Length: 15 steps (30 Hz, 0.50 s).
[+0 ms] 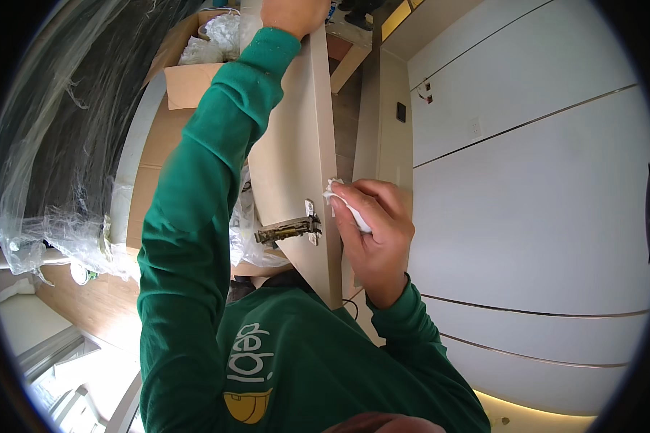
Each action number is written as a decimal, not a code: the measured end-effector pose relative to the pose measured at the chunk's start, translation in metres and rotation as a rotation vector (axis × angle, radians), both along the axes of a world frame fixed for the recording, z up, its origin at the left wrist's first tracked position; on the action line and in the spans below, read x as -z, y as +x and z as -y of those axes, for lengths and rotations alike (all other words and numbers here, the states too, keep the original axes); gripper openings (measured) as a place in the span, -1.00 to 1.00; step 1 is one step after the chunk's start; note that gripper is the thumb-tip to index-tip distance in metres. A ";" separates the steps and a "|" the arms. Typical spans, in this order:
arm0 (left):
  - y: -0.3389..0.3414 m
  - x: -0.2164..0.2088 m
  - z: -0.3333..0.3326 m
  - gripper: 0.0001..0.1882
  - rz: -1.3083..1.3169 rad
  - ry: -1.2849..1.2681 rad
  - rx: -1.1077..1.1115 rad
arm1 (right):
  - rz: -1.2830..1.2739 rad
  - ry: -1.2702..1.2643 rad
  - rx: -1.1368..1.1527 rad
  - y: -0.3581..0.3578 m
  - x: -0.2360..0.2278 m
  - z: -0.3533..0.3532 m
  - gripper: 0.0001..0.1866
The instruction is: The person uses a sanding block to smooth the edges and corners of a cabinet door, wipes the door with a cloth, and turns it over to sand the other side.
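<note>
While my right hand [384, 234] pinches a white wad [355, 215] at the beige panel [296, 144]'s edge, near the hinge [289, 230], my left hand [296, 14] is farther up. Can't tell its grip.

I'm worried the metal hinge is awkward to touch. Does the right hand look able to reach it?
Likely yes: the right hand, pinching a white wad, is near the metal hinge; only the edge of the pale panel appears between them, though the wad occupies its grip.
</note>
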<state>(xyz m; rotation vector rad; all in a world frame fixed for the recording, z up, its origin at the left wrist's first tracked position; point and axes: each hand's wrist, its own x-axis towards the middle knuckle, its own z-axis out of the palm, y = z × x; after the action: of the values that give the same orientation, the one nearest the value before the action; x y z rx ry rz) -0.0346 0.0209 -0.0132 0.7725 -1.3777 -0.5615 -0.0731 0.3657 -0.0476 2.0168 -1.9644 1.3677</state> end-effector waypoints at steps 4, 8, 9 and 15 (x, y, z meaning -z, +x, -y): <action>0.005 -0.010 -0.012 -0.51 -0.008 0.026 0.070 | -0.105 -0.052 0.012 0.000 -0.003 0.008 -0.74; 0.003 -0.007 -0.009 -0.54 0.010 -0.024 -0.045 | -0.123 -0.057 0.002 0.000 -0.006 0.021 -0.74; 0.004 -0.006 -0.010 -0.55 0.005 0.008 -0.002 | -0.140 -0.062 -0.005 -0.001 -0.006 0.021 -0.74; 0.005 -0.005 -0.008 -0.55 0.006 0.010 -0.017 | -0.139 -0.047 -0.008 -0.001 -0.010 0.028 -0.80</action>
<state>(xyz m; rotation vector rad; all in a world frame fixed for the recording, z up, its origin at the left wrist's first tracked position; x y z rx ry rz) -0.0297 0.0288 -0.0078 0.7940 -1.3735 -0.5538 -0.0740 0.3375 -0.0372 2.0408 -1.8515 1.2257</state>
